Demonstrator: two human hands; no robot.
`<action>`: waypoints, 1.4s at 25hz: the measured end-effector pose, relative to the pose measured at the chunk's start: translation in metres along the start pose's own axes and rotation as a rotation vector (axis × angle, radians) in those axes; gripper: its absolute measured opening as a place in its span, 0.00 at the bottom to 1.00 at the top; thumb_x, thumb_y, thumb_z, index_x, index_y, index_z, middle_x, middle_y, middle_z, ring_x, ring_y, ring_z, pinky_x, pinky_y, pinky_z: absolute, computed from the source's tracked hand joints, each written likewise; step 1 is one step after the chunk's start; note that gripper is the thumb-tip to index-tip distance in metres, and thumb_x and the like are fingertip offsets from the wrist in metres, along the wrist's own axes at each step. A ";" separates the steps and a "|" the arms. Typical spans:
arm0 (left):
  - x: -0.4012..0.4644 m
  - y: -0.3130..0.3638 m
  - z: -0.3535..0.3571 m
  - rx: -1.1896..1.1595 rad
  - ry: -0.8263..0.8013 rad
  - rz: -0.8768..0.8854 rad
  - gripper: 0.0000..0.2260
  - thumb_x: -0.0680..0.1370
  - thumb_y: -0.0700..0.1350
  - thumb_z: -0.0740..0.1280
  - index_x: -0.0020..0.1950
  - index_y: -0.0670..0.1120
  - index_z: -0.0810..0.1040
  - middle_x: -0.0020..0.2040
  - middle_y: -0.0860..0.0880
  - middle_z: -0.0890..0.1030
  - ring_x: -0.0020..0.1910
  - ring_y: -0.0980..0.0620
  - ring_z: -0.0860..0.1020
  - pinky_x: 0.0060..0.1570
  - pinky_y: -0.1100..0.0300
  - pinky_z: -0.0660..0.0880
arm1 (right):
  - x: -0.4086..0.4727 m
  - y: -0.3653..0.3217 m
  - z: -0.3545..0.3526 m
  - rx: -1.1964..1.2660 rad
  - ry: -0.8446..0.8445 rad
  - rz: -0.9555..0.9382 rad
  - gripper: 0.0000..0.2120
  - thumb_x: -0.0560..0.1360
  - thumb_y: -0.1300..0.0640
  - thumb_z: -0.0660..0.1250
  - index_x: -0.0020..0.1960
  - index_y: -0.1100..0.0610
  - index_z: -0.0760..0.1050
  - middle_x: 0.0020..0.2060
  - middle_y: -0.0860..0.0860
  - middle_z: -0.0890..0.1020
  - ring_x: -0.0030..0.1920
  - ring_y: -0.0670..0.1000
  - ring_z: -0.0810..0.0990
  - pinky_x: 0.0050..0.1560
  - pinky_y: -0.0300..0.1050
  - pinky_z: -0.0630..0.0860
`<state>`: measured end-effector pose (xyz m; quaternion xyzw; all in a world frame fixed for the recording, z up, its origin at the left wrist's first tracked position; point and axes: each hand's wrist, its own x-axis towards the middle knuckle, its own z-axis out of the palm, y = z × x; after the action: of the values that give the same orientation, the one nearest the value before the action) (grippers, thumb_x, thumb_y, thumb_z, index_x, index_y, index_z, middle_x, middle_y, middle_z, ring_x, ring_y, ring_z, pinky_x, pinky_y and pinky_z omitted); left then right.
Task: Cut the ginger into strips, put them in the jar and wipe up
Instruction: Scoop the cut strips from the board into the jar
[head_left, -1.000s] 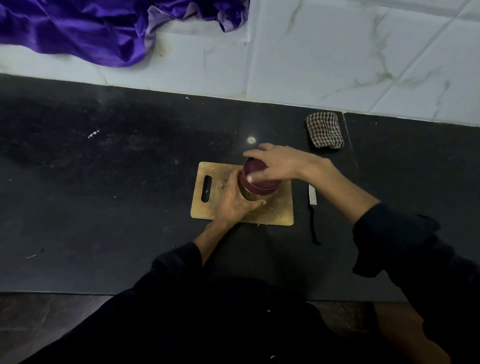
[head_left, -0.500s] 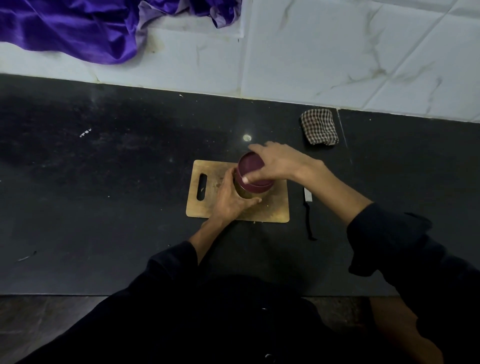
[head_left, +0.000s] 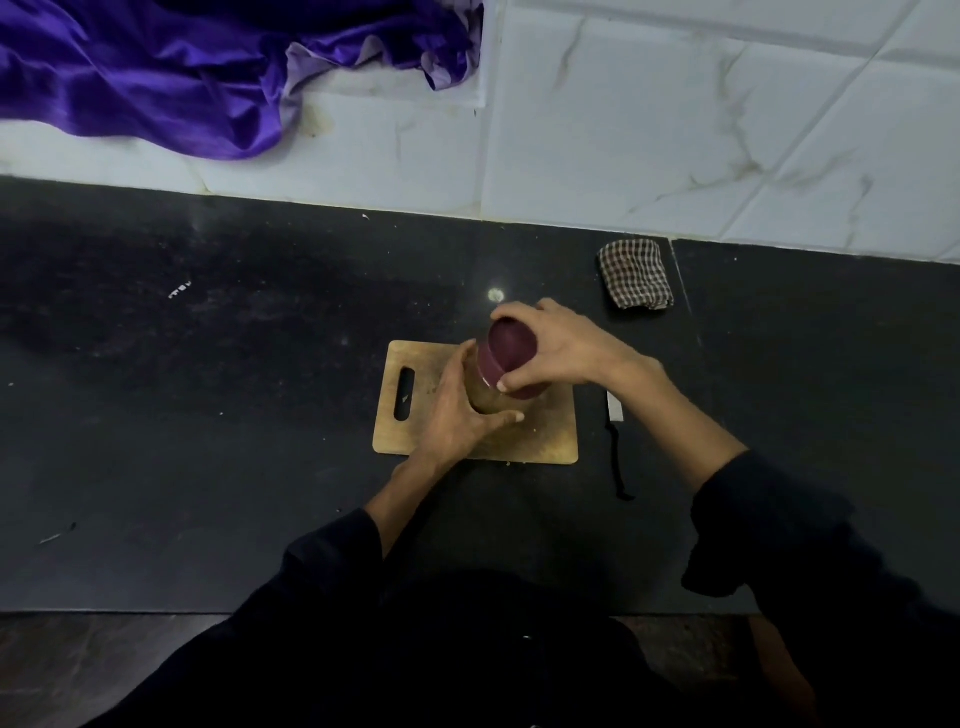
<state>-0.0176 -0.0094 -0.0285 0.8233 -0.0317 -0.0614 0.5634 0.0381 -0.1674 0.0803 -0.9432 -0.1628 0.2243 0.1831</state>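
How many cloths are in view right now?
2. A small brown checked folded cloth lies on the black counter beyond the wooden cutting board; a large shiny purple cloth is draped top left against the tiled wall.

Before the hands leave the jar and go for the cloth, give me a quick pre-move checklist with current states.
1. Jar steadied on the cutting board by the left hand: ok.
2. Maroon lid gripped by the right hand: ok.
3. Lid fully tightened: cannot tell.
4. Knife lying off the board, right of it: ok.
5. Checked cloth free on the counter by the wall: ok.
6. Board clear of ginger bits: not ok, specks remain.
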 end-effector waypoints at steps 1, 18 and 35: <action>-0.002 0.003 -0.006 -0.011 0.009 0.030 0.49 0.61 0.54 0.81 0.74 0.50 0.56 0.71 0.51 0.64 0.68 0.56 0.65 0.66 0.60 0.65 | -0.006 0.006 -0.004 0.172 0.020 -0.008 0.38 0.68 0.44 0.78 0.73 0.43 0.64 0.61 0.49 0.71 0.61 0.52 0.74 0.58 0.46 0.75; -0.013 0.027 -0.037 -0.045 -0.045 0.144 0.42 0.59 0.59 0.80 0.67 0.54 0.64 0.62 0.54 0.71 0.60 0.56 0.73 0.57 0.54 0.77 | -0.021 0.001 0.039 0.617 0.460 -0.065 0.24 0.78 0.37 0.55 0.68 0.47 0.73 0.63 0.47 0.74 0.61 0.45 0.74 0.64 0.51 0.74; 0.151 -0.005 -0.091 0.104 -0.118 -0.114 0.40 0.72 0.60 0.70 0.77 0.52 0.52 0.75 0.47 0.60 0.73 0.47 0.62 0.70 0.46 0.63 | 0.158 0.004 -0.043 0.219 0.431 0.079 0.45 0.67 0.44 0.78 0.77 0.52 0.59 0.70 0.56 0.71 0.68 0.58 0.70 0.66 0.55 0.73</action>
<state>0.1449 0.0586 -0.0102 0.8468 -0.0208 -0.1399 0.5128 0.1937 -0.1209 0.0571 -0.9494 -0.0579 0.0410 0.3059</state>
